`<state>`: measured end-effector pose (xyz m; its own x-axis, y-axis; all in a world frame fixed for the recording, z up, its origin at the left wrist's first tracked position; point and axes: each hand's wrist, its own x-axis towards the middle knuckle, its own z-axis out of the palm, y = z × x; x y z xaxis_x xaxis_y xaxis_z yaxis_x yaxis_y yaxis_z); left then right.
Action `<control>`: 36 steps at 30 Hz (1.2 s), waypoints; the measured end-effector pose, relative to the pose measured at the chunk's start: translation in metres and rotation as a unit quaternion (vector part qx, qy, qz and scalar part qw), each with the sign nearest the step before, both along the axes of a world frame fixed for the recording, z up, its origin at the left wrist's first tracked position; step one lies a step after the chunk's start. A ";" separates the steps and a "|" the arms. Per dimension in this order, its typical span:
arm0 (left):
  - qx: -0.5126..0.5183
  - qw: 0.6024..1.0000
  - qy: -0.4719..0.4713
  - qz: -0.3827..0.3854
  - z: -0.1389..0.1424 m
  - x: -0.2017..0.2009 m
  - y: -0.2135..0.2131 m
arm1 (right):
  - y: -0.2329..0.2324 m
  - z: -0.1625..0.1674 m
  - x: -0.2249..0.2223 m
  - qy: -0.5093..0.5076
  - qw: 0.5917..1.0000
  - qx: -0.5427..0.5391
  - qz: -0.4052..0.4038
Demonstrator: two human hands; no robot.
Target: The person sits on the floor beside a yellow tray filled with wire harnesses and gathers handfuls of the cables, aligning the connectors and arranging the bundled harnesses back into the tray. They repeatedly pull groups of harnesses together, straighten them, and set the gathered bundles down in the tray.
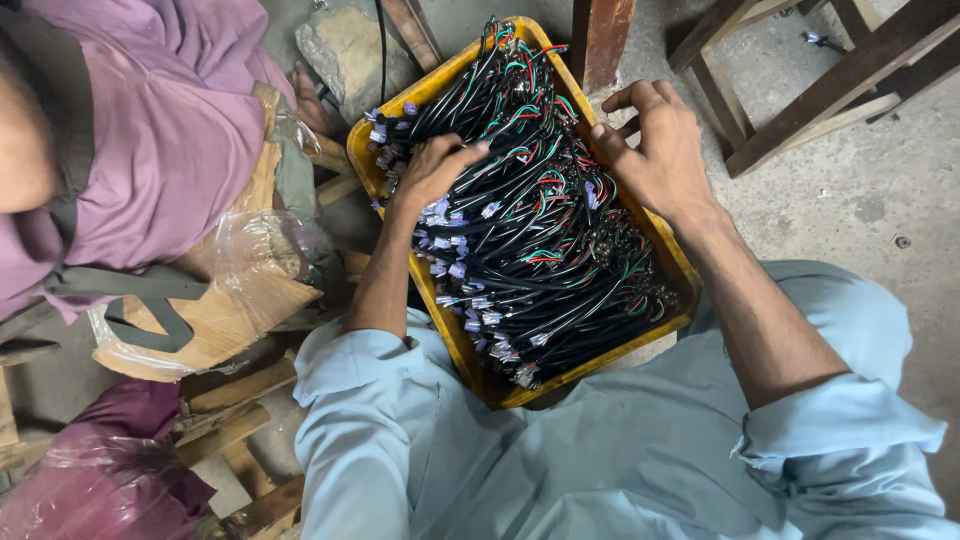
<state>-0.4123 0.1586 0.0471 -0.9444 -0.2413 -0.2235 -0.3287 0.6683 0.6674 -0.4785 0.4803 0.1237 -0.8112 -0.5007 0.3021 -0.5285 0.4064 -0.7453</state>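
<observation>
A yellow plastic tray rests on my lap, piled with several black cable bundles that have red, green and white wire ends and small pale connectors along the left side. My left hand lies on the upper left of the pile, fingers curled down into the cables and connectors. My right hand sits at the tray's right rim, fingers spread, thumb touching the cables. Whether either hand grips a cable is hidden by the fingers.
Another person in a purple shirt sits close on the left, beside cardboard in clear plastic. A stone lies beyond the tray. Wooden stool legs stand at the upper right on concrete floor. A dark red plastic bag lies at lower left.
</observation>
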 end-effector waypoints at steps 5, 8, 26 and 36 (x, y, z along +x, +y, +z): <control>0.059 0.998 0.034 -0.016 0.003 0.000 -0.008 | -0.004 0.003 0.002 -0.023 1.000 0.014 0.009; 0.052 0.998 0.025 -0.012 0.003 -0.002 -0.013 | -0.006 0.004 0.003 -0.028 0.999 0.022 0.015; -0.075 0.992 0.099 -0.018 0.008 0.048 -0.028 | -0.013 -0.001 0.008 -0.004 0.997 0.073 0.011; 0.066 0.973 0.220 -0.028 0.065 0.089 0.019 | -0.021 -0.017 0.004 -0.012 0.997 0.067 0.042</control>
<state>-0.3230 0.1772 0.1119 -0.9663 -0.1836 0.1803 0.0431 0.5754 0.8168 -0.4741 0.4593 0.1065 -0.7707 -0.6020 0.2087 -0.5474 0.4580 -0.7004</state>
